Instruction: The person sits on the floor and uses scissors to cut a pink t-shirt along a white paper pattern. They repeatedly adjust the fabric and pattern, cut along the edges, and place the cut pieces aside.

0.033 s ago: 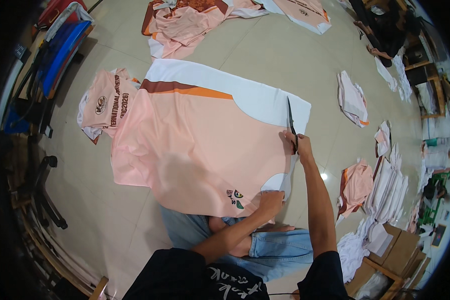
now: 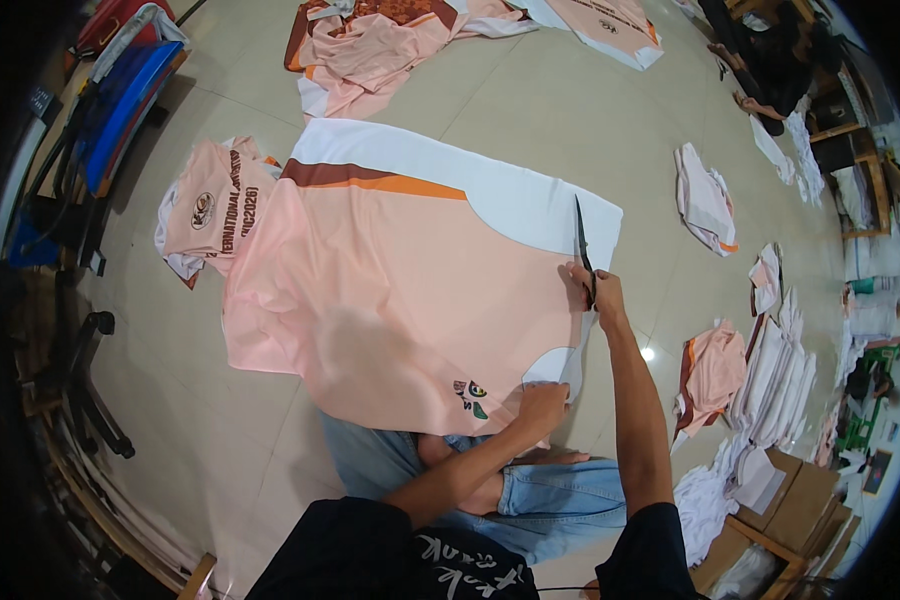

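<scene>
Spread on the floor before me is a peach fabric panel (image 2: 420,290) with a white border, a brown and orange stripe, and a small printed emblem near my knees. My right hand (image 2: 598,289) is closed round the handles of black scissors (image 2: 582,235). Their blades point away from me and lie over the white border at the panel's right side. Nearer to me, my left hand (image 2: 544,404) grips the panel's near right edge, beside a curved white patch (image 2: 550,366). Its fingertips are partly hidden.
A folded peach shirt piece (image 2: 205,205) touches the panel's left side. Crumpled peach cloth (image 2: 380,55) lies beyond it. At right are a peach bundle (image 2: 715,370), stacked white cloth (image 2: 775,375) and a cardboard box (image 2: 800,495). Another person (image 2: 765,60) sits at the far right.
</scene>
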A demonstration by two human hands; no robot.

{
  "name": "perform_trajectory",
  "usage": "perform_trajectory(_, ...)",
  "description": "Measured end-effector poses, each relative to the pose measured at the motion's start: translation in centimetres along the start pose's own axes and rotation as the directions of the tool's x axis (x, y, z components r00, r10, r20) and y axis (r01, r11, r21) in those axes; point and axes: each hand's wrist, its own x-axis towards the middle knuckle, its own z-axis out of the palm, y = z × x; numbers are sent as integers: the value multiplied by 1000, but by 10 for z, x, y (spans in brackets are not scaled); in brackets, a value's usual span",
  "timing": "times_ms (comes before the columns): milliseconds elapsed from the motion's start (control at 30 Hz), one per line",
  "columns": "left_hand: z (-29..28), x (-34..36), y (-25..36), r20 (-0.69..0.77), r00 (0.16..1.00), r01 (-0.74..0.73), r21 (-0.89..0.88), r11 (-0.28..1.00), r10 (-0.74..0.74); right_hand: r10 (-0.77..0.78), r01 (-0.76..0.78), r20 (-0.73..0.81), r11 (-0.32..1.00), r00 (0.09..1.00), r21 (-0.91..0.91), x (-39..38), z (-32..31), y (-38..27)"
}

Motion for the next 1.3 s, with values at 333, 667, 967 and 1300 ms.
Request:
perform_trajectory(333,-2,10,-5,-13,999,-53,-56,997,52,-85,6,-157,893,984,-449,38,-10,-38)
perform_trajectory(667,-12,13,-6,-169,973,-187,-190,964,156,112,-94,-21,698,994,-710,-122,-110,34)
perform_trajectory(967,2,16,-19,-209,906,-384,-36,923,368,-65,-11,-570,992,819,-129,-195,-125,251)
perform_trajectory(1300,-11,-8,-12,-31,929,-359,165,919,369,113,-155,-693,988,712,1,-184,-110,270)
